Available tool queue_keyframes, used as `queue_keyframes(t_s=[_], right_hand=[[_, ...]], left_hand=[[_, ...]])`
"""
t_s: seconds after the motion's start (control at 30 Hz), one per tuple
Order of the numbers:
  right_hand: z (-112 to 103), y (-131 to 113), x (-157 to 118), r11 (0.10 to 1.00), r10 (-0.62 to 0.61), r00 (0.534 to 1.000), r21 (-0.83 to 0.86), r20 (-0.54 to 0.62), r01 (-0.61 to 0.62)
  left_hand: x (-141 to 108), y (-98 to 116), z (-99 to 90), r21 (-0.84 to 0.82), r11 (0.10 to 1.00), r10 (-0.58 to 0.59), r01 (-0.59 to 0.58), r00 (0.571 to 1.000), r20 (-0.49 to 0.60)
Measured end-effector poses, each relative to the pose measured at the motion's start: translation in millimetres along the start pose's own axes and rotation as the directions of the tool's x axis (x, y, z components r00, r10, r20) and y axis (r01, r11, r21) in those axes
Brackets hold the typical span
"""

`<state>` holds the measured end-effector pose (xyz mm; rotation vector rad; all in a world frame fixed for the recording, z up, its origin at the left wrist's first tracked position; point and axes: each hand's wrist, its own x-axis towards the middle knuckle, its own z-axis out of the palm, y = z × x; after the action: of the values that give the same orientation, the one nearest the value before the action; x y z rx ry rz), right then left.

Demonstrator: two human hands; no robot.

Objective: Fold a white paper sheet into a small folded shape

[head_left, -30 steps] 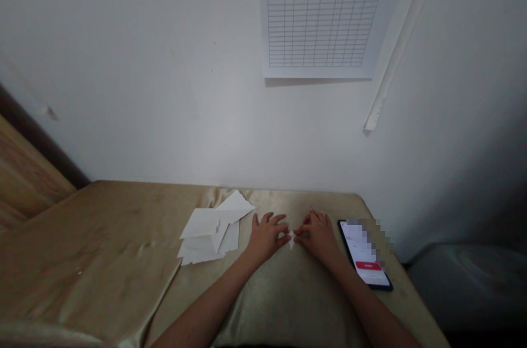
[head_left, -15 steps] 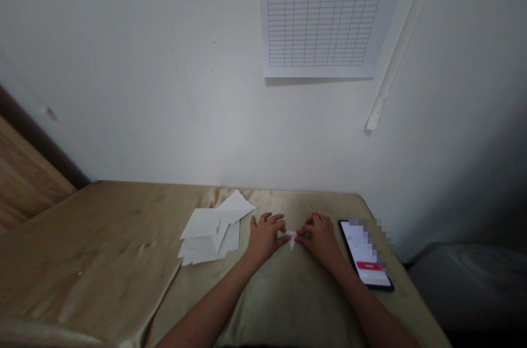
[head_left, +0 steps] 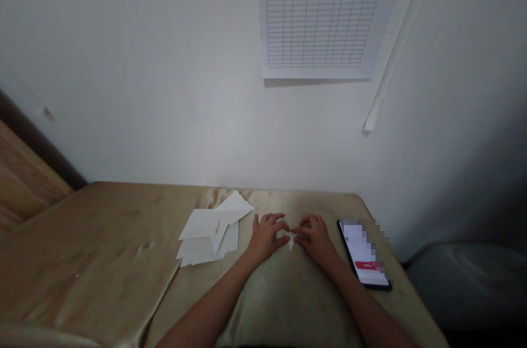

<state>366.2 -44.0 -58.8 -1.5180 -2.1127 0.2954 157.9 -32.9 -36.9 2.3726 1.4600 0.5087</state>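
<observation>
A small folded piece of white paper [head_left: 291,243] rests low over the cloth, a narrow point of it toward me. From the left, the thumb and forefinger of my left hand [head_left: 267,236] pinch its edge, while the other fingers of that hand are spread upward. My right hand [head_left: 315,236] grips the opposite edge with thumb and forefinger, its remaining fingers curled. Both hands cover much of the folded paper, so its full shape is hidden. Left of my left hand lies a loose pile of white paper sheets [head_left: 200,223], overlapping at angles.
A phone [head_left: 362,249] with a lit screen lies right of my right hand. Glossy tan cloth [head_left: 102,249] covers the table, which meets a white wall [head_left: 164,90]. A printed table sheet [head_left: 317,29] hangs there. Wooden boards [head_left: 24,172] stand at the far left.
The fingers of my right hand have shifted slightly on the folded paper, its forefinger reaching further left. My left hand stays nearly in place. The view has moved a little.
</observation>
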Motion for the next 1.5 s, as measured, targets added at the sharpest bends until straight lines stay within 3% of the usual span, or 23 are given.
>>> queue_keyframes(t_s=[0.23,0.47,0.8,1.5], right_hand=[[-5,-5,-1,0.999,-0.015,1.000,-0.030,0.018,0.015],[-14,-14,2,0.978,-0.075,0.997,-0.193,0.024,0.078],[-17,-16,2,0.971,0.029,1.000,-0.236,0.002,-0.028],[-8,-4,1,0.990,0.125,0.992,-0.073,-0.003,-0.125]], left_hand=[[0,-4,4.5,0.035,0.997,0.070,-0.069,0.998,-0.007],[-1,-4,5.2,0.116,0.991,0.066,-0.065,0.998,-0.001],[-1,-4,5.2,0.122,0.992,0.030,-0.027,0.999,-0.026],[0,-5,6.3,0.012,0.999,-0.033,0.033,0.999,-0.041]])
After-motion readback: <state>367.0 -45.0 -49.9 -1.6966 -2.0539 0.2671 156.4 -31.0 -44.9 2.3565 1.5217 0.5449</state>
